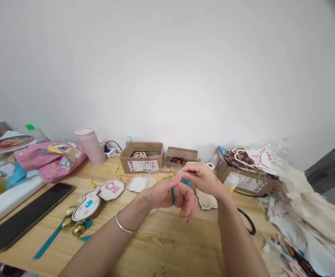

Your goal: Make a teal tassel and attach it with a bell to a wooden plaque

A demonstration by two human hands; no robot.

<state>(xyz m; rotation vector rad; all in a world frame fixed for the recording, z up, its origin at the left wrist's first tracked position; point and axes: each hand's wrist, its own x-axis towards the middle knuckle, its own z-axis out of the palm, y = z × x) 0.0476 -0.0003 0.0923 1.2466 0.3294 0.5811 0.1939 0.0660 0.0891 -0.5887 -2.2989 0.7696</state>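
My left hand (164, 192) is held above the middle of the table, fingers curled, with a teal ribbon (173, 195) passing round it. My right hand (202, 177) meets it from the right, thumb and fingertips pinched together where more of the ribbon shows. The exact grip between the fingertips is partly hidden. Behind the hands lies a clear plastic bag (153, 177) with yellow and teal strands. White cloud-shaped wooden plaques (136, 184) rest on the table on both sides. To the left are a joined plaque lettered CHI (111, 189) and gold bells (78, 230) with teal ribbon.
Cardboard boxes (124, 163) stand along the wall; the right box (245, 182) overflows with fabric and cords. At left are a black phone-like slab (29, 213), a pink tumbler (91, 146) and a pink bag (52, 161). Cloth scraps (309, 207) heap at right, beside a black ring (250, 223).
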